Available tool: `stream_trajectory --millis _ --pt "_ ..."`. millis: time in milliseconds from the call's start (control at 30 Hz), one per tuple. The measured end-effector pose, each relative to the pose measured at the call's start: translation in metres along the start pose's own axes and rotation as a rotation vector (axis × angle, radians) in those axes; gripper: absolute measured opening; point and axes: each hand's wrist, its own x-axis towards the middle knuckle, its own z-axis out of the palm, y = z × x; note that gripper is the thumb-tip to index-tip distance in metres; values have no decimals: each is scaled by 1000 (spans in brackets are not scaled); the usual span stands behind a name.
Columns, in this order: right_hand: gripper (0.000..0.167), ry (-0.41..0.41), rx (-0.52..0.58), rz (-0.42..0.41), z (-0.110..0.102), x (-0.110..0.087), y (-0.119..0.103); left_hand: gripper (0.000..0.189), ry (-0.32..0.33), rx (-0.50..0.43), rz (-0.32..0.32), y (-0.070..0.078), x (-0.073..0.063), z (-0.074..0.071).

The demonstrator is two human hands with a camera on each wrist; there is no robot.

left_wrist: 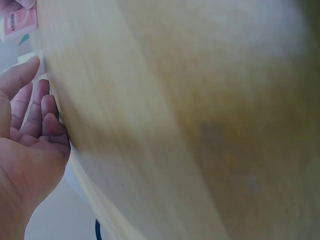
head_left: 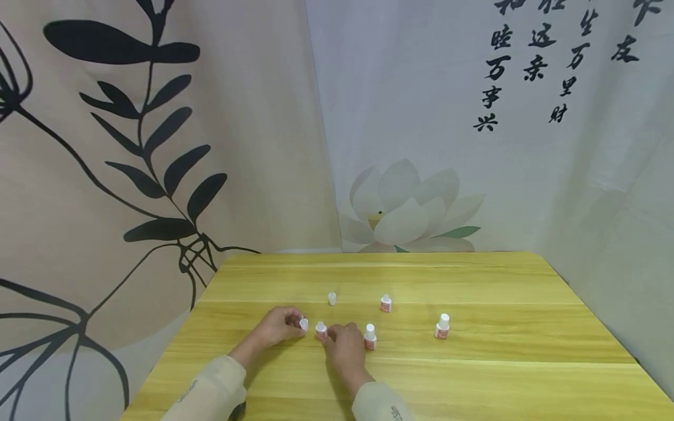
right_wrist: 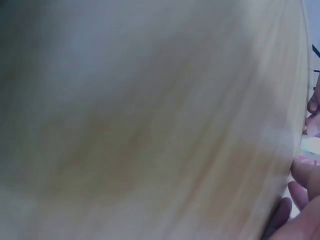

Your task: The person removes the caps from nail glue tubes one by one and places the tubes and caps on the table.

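Observation:
My left hand [head_left: 280, 324] pinches a small translucent white cap [head_left: 303, 324] between thumb and fingertips, just left of a little bottle. That bottle [head_left: 321, 331], white with a red label and a short bare tip, stands upright, and the fingers of my right hand [head_left: 345, 349] hold its right side. Close by on the right of this hand is a bottle with a tall white cap [head_left: 370, 337]. In the left wrist view a pink-red label [left_wrist: 21, 21] shows at the top left corner. Only fingers at the right edge appear in the right wrist view.
Behind the hands a loose white cap [head_left: 332, 299] stands on the wooden table [head_left: 500, 386]. Farther right are a short bottle with its tip bare [head_left: 386, 303] and a capped bottle [head_left: 442, 326]. Printed curtains [head_left: 263, 146] hang behind the table.

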Motion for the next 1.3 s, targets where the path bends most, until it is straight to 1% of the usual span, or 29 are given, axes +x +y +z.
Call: stream_trajectory --millis 100,267,367,467,533,600,700,767,867,967,1067,1133,1233,1300 --pt "21 4 1 2 0 0 1 25 -14 -14 17 0 -1 -3" --pt "39 -12 25 31 0 -2 1 40 -43 -22 37 5 -8 -14" --pt "49 -23 55 41 -2 -3 -3 52 -47 -26 25 10 -11 -22" --pt "58 -30 85 44 -7 -5 -10 57 -21 -23 -28 15 -12 -30" --pt "62 -27 113 48 -11 -6 -16 56 21 -4 -67 20 -10 -34" --pt "65 -18 146 51 -16 -6 -25 54 71 14 -88 25 -7 -39" --pt "65 -9 202 27 -26 -5 -40 54 141 38 -75 33 -3 -48" --pt "63 -17 231 -4 -36 -4 -50 57 173 33 -59 39 -1 -53" --pt "58 -42 267 -43 -54 0 -62 60 198 8 -37 48 4 -59" --pt "53 -48 272 -67 -75 8 -68 63 210 0 -20 58 9 -62" --pt "50 -32 270 -90 -95 17 -68 62 211 2 -1 70 13 -60" --pt "47 -14 259 -109 -107 23 -65 57 213 -5 16 77 16 -56" --pt "44 4 243 -122 -123 30 -58 51 206 -22 40 87 19 -48" --pt "42 8 229 -114 -132 34 -53 49 203 -40 50 92 21 -41"
